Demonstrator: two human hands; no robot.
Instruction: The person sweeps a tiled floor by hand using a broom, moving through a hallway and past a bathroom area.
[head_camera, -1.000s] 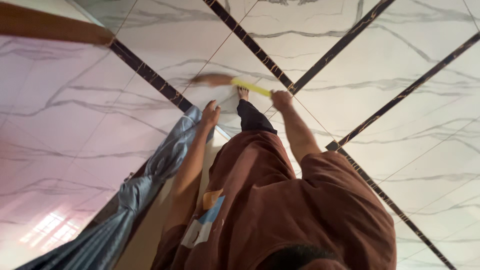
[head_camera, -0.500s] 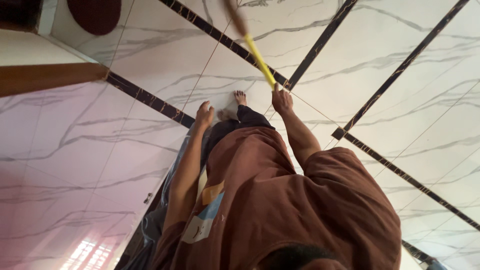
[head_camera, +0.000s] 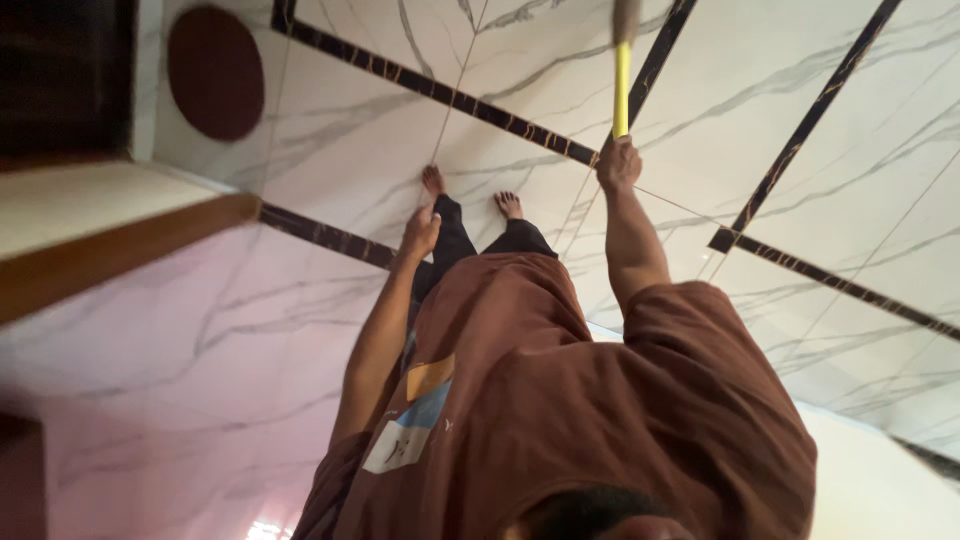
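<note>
Right arm is stretched out pretty much straight, reaching far ahead over the tiled floor (head_camera: 820, 200). The right hand (head_camera: 619, 163) is curled in a fist around the near end of a yellow broom handle (head_camera: 621, 90), which runs away from the hand toward the far edge and blurs out at the top. Left arm hangs down along the body with a slight bend. The left hand (head_camera: 420, 232) sits near the left leg with fingers loosely together, and I can't tell if it's gripping anything. Both bare feet (head_camera: 508, 205) stand on the white marble tiles, just left of the broom hand. A dark round mat (head_camera: 215, 73) lies far left.
</note>
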